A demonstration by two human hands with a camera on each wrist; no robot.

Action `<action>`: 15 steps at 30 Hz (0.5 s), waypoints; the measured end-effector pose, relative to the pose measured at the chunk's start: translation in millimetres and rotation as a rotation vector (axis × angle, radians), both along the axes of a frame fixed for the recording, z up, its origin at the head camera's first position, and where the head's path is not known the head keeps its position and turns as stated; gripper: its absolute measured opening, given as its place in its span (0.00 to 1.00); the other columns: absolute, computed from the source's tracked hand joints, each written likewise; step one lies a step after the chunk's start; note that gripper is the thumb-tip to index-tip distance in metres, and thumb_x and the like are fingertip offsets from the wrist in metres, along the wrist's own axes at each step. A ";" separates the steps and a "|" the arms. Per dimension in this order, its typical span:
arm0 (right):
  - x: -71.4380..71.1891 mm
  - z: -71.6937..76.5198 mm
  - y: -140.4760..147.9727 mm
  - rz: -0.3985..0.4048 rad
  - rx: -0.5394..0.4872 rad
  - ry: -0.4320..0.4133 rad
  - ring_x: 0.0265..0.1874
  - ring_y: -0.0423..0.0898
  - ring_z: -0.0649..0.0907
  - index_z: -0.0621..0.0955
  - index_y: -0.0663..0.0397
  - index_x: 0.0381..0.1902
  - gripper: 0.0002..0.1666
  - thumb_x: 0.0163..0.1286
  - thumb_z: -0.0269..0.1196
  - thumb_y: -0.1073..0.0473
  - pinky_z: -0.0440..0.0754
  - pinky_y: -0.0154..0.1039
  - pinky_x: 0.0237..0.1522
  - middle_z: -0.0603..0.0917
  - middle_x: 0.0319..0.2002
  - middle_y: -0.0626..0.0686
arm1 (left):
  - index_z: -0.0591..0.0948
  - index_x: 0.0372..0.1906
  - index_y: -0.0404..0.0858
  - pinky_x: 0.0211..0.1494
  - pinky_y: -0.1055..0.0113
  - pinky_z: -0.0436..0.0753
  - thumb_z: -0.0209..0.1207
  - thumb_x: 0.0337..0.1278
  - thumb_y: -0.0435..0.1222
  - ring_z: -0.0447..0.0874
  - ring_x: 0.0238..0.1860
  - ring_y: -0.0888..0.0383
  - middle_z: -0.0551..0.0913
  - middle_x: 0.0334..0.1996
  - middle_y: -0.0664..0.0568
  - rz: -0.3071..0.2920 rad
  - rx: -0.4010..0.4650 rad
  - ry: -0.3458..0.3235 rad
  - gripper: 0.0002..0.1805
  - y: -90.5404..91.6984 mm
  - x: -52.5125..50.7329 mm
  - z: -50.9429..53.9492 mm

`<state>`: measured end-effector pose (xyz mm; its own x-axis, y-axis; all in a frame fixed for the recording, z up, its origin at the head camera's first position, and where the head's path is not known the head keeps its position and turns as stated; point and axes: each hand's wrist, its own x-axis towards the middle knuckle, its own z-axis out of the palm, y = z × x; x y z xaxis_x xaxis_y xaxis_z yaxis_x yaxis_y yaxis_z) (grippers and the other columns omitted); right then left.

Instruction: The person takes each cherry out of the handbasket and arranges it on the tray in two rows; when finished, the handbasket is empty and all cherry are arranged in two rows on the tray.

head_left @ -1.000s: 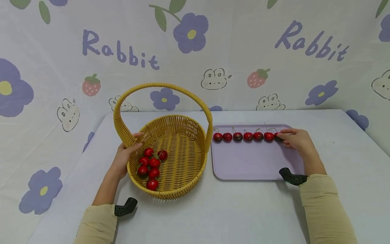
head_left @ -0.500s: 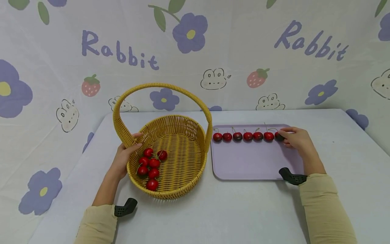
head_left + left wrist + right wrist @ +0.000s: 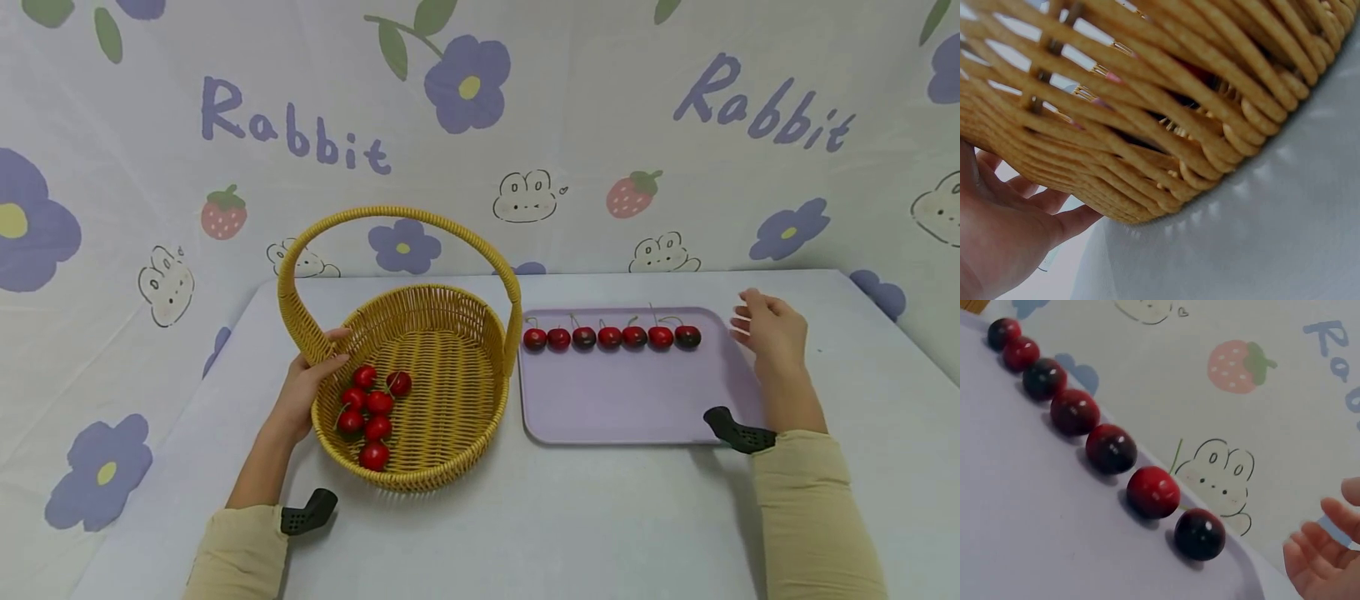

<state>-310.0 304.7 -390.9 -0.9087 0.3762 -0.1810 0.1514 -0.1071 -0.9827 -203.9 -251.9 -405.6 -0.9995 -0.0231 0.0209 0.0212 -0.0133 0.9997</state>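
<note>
A yellow wicker basket (image 3: 450, 400) with a tall arched handle stands on the left of the table. Several red cherries (image 3: 379, 403) lie on the left of its floor. My left hand (image 3: 303, 387) grips the basket's left side near the handle's foot, thumb over the rim; in the left wrist view its fingers (image 3: 1079, 222) lie against the outer weave. On the lilac tray (image 3: 630, 400), a row of several cherries (image 3: 610, 337) runs along the far edge, dark red to nearly black. My right hand (image 3: 776, 333) is off the tray's right end, fingers loosely bent, holding nothing.
The white table (image 3: 480, 533) reaches back to a printed cloth (image 3: 570, 108) with flowers, rabbits and strawberries. The basket's right side stands close to the tray's left edge. Black wrist devices (image 3: 738, 429) sit at both sleeve cuffs.
My right hand has let go of the rightmost cherry in the row and moved right, away from it. The cherry stays on the tray. My left hand and the basket have not moved.
</note>
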 end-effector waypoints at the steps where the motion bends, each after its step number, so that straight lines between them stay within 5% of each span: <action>1: 2.2 2.5 -0.2 0.001 -0.075 0.038 0.33 0.38 0.78 0.75 0.50 0.48 0.19 0.69 0.57 0.44 0.80 0.27 0.32 0.75 0.41 0.48 | 0.63 0.67 0.32 0.67 0.53 0.58 0.49 0.69 0.33 0.62 0.62 0.51 0.61 0.64 0.41 -0.001 0.000 0.001 0.24 -0.1 0.3 0.0; 7: 14.0 26.4 -6.6 0.047 -0.429 0.136 0.42 0.43 0.79 0.72 0.50 0.56 0.24 0.68 0.59 0.46 0.81 0.33 0.40 0.72 0.51 0.52 | 0.63 0.66 0.32 0.66 0.53 0.58 0.49 0.69 0.33 0.62 0.62 0.51 0.62 0.64 0.41 -0.001 0.004 0.002 0.24 -0.5 0.1 -0.4; 15: 22.2 45.6 -10.7 0.175 -0.773 0.242 0.43 0.52 0.82 0.77 0.56 0.54 0.23 0.65 0.63 0.50 0.79 0.43 0.48 0.77 0.48 0.57 | 0.63 0.67 0.31 0.67 0.52 0.56 0.49 0.69 0.33 0.61 0.63 0.50 0.61 0.65 0.41 0.000 -0.003 0.006 0.25 -0.5 0.6 -0.3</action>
<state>-287.7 294.0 -345.2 -0.9897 0.0754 -0.1221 0.0222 -0.7602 -0.6493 -203.3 -252.3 -405.9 -0.9994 -0.0228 0.0265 0.0267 -0.0107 0.9996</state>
